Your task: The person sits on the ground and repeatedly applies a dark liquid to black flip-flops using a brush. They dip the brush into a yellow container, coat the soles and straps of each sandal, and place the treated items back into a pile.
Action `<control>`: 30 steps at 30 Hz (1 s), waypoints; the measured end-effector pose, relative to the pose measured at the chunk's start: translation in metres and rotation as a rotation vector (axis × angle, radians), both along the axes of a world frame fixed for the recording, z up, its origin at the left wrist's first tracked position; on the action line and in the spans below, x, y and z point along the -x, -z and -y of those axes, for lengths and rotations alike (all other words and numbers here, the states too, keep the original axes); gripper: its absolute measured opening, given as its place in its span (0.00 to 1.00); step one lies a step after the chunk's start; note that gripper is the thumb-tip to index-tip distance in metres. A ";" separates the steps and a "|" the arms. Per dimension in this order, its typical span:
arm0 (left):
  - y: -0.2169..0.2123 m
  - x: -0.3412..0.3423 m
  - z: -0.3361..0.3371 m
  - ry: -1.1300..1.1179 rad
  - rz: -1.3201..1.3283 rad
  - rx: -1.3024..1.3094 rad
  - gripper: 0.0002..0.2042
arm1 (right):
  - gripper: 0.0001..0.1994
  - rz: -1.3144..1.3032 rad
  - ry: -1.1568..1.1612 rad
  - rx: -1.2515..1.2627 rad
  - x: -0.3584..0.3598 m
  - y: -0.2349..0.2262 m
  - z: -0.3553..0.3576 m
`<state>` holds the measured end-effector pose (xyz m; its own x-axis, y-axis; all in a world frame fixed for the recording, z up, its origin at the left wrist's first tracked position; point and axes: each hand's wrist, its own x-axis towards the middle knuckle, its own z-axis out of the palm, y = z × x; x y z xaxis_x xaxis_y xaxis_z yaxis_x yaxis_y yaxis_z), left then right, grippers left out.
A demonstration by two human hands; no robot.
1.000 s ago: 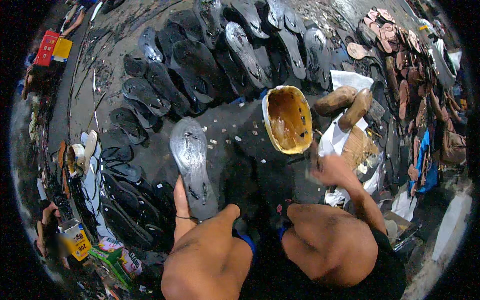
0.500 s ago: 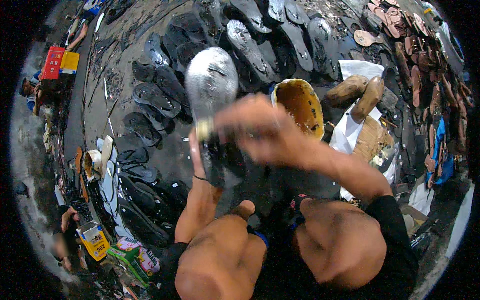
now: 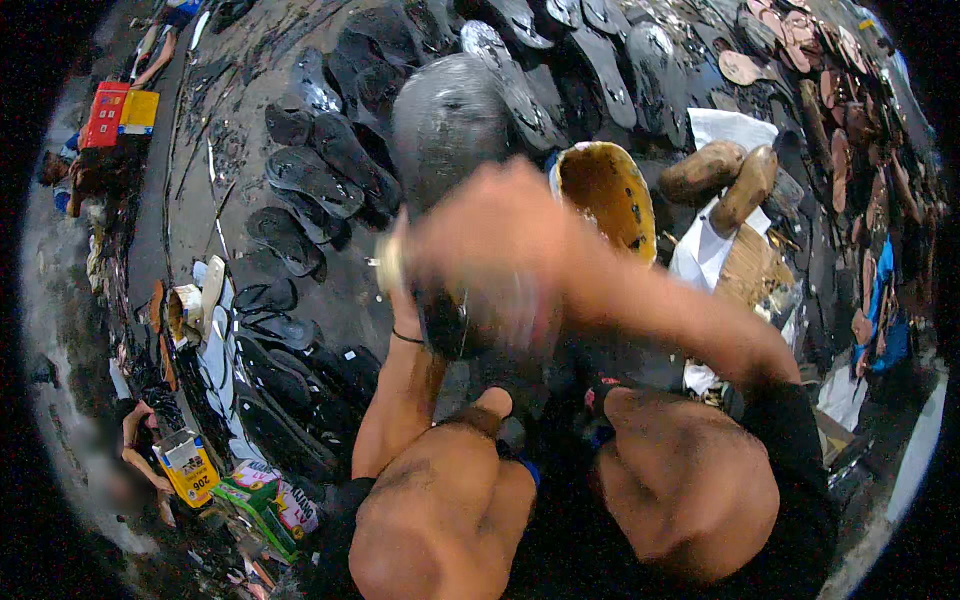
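So the person sits on the ground with bare knees up, holding a grey shoe sole point(image 3: 447, 125) raised in front of the chest. The left hand point(image 3: 425, 300) grips the sole's lower end, fingers wrapped round it. The right hand point(image 3: 490, 245) crosses over in front and is smeared by motion blur, so whether it's gripping anything can't be made out. Just right of the sole sits a yellow-stained bowl point(image 3: 605, 195) on the ground. Beside that, two brown shoe forms point(image 3: 725, 175) lie on white paper point(image 3: 735, 128). Rows of dark soles point(image 3: 315, 175) cover the ground to the left and ahead.
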<state>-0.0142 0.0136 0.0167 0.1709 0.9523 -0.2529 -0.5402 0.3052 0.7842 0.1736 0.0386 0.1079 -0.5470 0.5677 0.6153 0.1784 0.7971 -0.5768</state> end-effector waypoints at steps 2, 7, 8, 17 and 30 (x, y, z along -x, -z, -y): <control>-0.010 -0.006 0.000 -0.036 0.229 0.260 0.22 | 0.16 -0.066 0.034 -0.055 -0.003 0.001 -0.014; -0.026 -0.013 0.007 -0.050 0.348 -0.122 0.21 | 0.14 -0.042 -0.099 -0.075 0.006 -0.003 0.046; -0.026 -0.013 0.007 -0.070 0.300 -0.158 0.21 | 0.14 -0.068 -0.091 -0.025 0.003 -0.001 0.039; -0.019 0.004 -0.007 -0.231 0.515 0.204 0.23 | 0.09 -0.161 -0.057 0.169 -0.004 0.025 0.047; 0.047 0.050 -0.038 -0.367 0.448 0.158 0.22 | 0.17 0.228 -0.242 0.290 -0.002 0.030 0.061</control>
<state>-0.0645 0.0514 -0.0303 -0.0397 0.9259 -0.3757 -0.8999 0.1303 0.4162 0.1757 -0.0227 0.0776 -0.7886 0.5377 0.2981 0.1547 0.6428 -0.7502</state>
